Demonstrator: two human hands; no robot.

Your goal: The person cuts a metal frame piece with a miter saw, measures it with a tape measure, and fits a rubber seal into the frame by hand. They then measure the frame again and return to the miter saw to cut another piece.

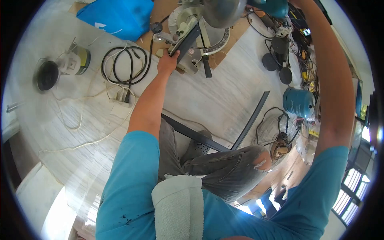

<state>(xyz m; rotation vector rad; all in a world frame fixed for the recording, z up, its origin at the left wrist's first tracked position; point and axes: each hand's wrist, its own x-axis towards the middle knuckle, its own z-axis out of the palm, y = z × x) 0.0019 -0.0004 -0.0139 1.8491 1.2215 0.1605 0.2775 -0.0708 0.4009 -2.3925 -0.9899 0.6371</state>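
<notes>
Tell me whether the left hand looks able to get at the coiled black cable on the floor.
Probably yes: the coiled black cable lies just beside the left hand, nothing between, though its grip is shut on a dark metal bar.

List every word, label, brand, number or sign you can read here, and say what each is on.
No text can be read.
Blue bag: a white mark, too blurred to read.
Saw: scale marks too small to read.
Blue canister: no legible label.
Bar in the left hand: no marking shows.
</notes>
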